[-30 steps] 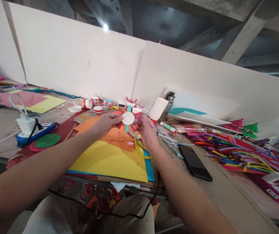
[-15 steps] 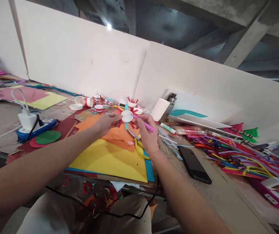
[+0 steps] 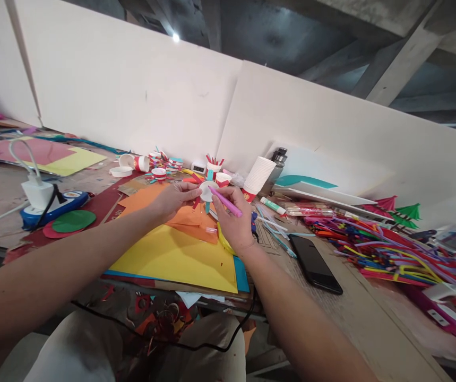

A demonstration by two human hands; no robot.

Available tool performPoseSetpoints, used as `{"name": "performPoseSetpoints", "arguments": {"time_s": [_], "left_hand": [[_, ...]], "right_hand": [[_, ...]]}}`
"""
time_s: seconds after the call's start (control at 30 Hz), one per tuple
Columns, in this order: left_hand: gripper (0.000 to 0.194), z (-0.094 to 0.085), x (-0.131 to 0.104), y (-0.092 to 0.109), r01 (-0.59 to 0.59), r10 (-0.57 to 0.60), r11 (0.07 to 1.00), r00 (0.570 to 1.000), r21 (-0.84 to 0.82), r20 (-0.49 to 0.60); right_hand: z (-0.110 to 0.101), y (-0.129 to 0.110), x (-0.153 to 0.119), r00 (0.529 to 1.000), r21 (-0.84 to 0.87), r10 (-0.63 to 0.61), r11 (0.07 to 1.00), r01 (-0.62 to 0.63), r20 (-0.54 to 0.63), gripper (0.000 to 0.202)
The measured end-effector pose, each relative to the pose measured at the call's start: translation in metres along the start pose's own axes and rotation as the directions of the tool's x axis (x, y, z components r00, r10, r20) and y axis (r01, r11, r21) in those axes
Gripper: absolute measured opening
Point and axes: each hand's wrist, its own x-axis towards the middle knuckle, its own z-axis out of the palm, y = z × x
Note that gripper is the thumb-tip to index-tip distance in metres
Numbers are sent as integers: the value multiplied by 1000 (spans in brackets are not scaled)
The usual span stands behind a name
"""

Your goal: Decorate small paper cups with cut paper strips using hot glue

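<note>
A small white paper disc (image 3: 207, 192) with red and teal strips sticking out around its edge is held up over the orange paper. My left hand (image 3: 175, 198) pinches its left side. In my right hand (image 3: 233, 217) is a pink pen (image 3: 228, 203), its tip on or just above the disc's face. Under both hands lie orange paper (image 3: 188, 217) and, nearer me, a yellow sheet (image 3: 175, 260). Yellow-handled scissors (image 3: 223, 240) are partly hidden by my right hand.
Stacked paper cups (image 3: 260, 175) and a dark bottle stand behind my right hand. A black phone (image 3: 315, 264) and many coloured pipe cleaners (image 3: 387, 244) lie to the right. At left are a blue power strip (image 3: 72, 200) and a green disc (image 3: 74, 223).
The pink pen has moved left, from the disc's right edge onto its face, with my right hand. The view has shifted slightly.
</note>
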Motion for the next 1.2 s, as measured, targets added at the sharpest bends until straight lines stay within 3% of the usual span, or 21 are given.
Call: {"name": "performPoseSetpoints", "arguments": {"time_s": [1.2], "left_hand": [[33,4,-3,3,-13,13,1000,996,1,93]], "right_hand": [[-1,-3,1,995,-92,-67,993,74,78,12]]}}
